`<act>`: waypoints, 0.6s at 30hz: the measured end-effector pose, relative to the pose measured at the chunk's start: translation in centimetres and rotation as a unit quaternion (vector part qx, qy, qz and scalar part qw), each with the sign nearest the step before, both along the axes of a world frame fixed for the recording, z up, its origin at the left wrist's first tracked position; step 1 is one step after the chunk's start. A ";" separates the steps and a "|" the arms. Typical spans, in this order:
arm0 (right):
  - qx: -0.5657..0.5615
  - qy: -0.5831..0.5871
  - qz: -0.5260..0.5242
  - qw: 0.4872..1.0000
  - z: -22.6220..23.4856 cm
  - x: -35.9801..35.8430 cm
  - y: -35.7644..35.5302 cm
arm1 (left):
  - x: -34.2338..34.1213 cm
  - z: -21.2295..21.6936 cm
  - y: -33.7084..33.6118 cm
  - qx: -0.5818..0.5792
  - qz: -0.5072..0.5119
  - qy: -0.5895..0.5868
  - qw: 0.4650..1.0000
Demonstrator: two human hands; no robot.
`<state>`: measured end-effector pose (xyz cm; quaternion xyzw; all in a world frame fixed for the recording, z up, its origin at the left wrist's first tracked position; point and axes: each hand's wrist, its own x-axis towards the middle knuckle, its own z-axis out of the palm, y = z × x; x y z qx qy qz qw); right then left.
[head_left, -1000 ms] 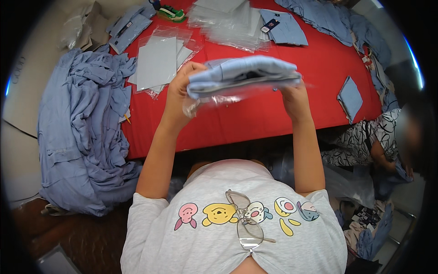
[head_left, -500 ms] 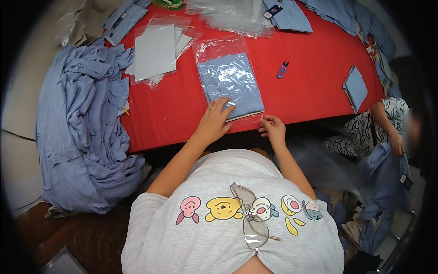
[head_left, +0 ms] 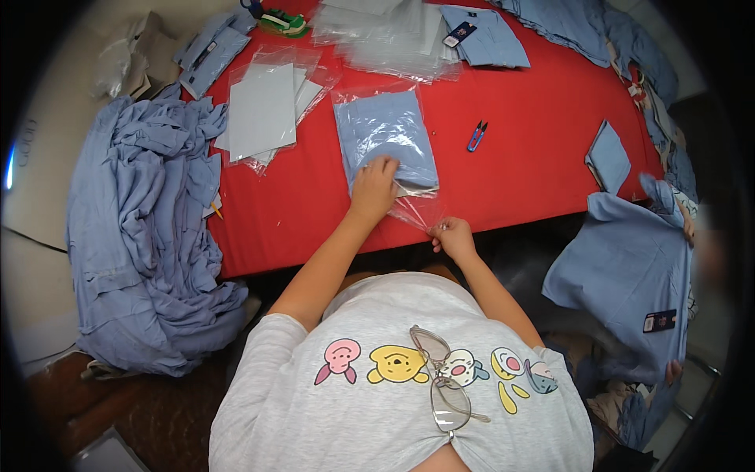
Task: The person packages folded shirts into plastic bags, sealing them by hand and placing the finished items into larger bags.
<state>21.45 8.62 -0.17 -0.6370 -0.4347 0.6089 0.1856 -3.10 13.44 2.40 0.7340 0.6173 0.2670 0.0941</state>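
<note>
A folded blue garment (head_left: 381,130) lies inside a clear plastic bag (head_left: 413,206) near the table's front edge. My left hand (head_left: 374,187) rests on the lower part of the bagged garment, fingers laid over it and gripping nothing. Just to its right, my right hand (head_left: 453,237) pinches the near end of the bag between thumb and fingers. That end is pulled into a taut, creased point past the garment. A strip of white backing shows at the garment's near edge.
On the red table (head_left: 503,189) lie blue thread snips (head_left: 477,136), bagged white boards (head_left: 262,106), clear bags (head_left: 393,39) and a tagged folded garment (head_left: 491,39). Blue garments (head_left: 145,236) are heaped at left. At right, another person holds up a blue garment (head_left: 621,275).
My right hand has pulled the bag's near end toward me, drawing it tight. My left hand stays on the garment. At right, the other person has raised and spread a blue garment.
</note>
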 end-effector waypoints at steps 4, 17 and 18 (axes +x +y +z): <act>-0.024 0.053 0.026 0.998 -0.1 0.9 -0.1 | -1.6 1.4 3.1 0.033 0.060 0.042 0.997; 0.332 -0.070 0.103 0.935 4.7 1.9 7.3 | -3.0 1.9 -8.4 -0.145 -0.046 -0.002 0.988; 0.368 -0.090 0.113 0.919 5.8 0.7 7.7 | -3.0 2.4 -8.2 -0.126 -0.035 -0.025 0.991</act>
